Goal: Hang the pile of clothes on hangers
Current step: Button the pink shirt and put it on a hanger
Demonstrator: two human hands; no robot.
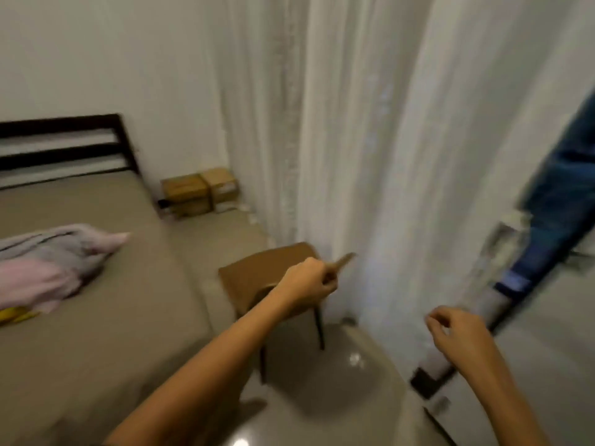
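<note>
A pile of pink and grey clothes (54,262) lies on the bed (106,323) at the left, with a yellow piece (16,315) at its near edge. Dark blue jeans (560,204) hang at the right edge, in front of the white curtain (370,156). My left hand (309,281) is stretched out over a brown stool (257,275), its fingers curled into a fist with one finger sticking out; it holds nothing that I can see. My right hand (457,333) hovers lower right with loosely curled fingers, empty. No hanger is visible. The picture is blurred.
Cardboard boxes (199,191) stand on the floor in the corner behind the bed. The dark headboard (64,146) is against the wall. Glossy floor tiles (338,381) lie between bed and curtain. A dark-edged door or panel (457,358) stands at the right.
</note>
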